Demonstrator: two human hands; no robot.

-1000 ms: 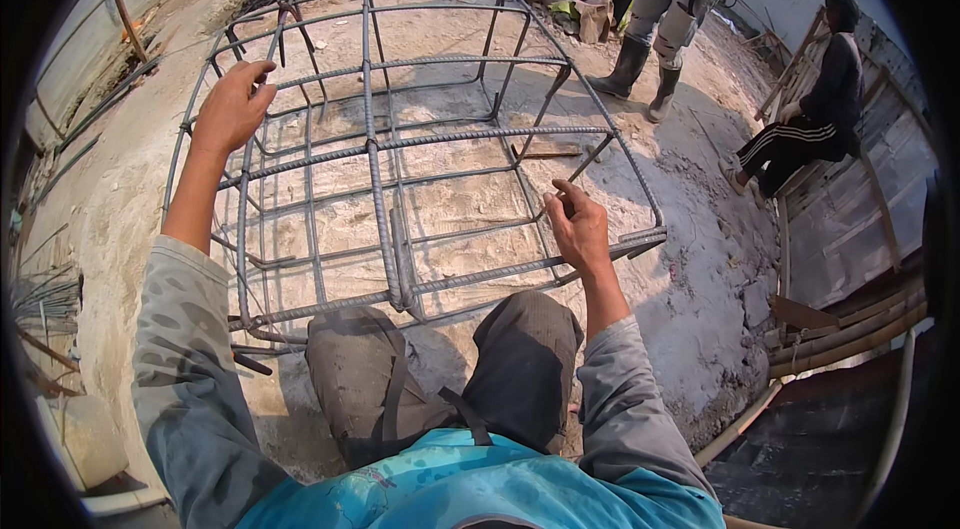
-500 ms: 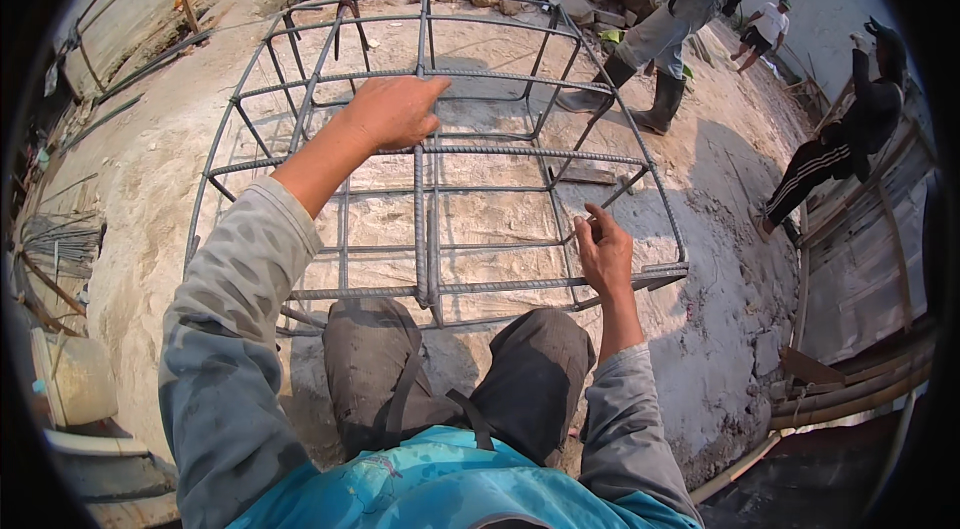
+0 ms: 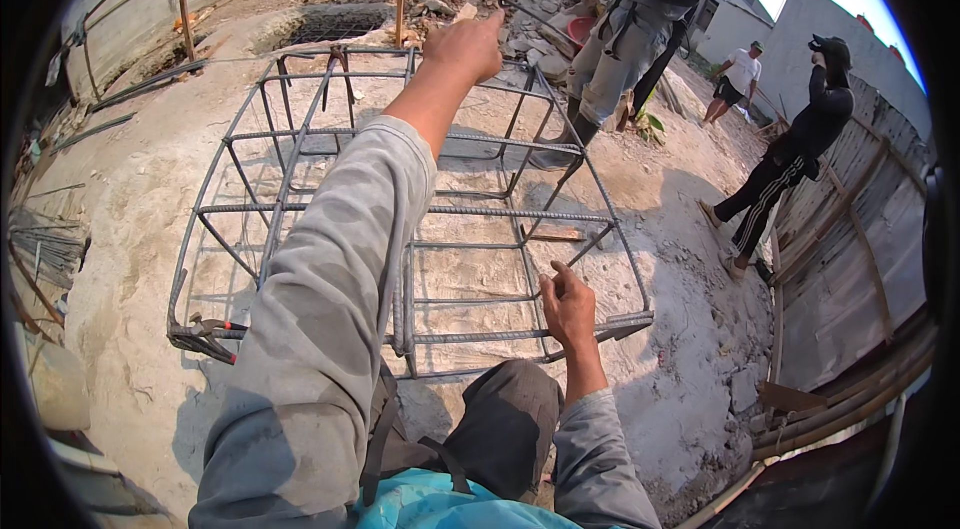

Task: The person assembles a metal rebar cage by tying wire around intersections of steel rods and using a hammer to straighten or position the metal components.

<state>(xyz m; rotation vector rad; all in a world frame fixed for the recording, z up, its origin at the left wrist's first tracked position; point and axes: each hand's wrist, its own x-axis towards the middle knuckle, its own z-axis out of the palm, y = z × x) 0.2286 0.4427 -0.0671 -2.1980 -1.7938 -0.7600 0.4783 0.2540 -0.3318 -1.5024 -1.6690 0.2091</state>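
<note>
Pointing left hand (image 3: 463, 49), loosely curled right hand (image 3: 570, 309) near rebar cage (image 3: 480, 338)

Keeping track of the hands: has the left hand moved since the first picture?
Yes. Against the steel bar cage, the left hand has gone rightward and forward: from over the cage's left side to where it overlaps the far edge in view.

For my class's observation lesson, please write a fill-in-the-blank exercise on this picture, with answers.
The ____ hand is nearer the trousers.
The left sleeve, stretched over the metal cage, is ____.
The distant person in dark shorts wears a ____ shirt.

Missing words: right; grey; white.
</note>
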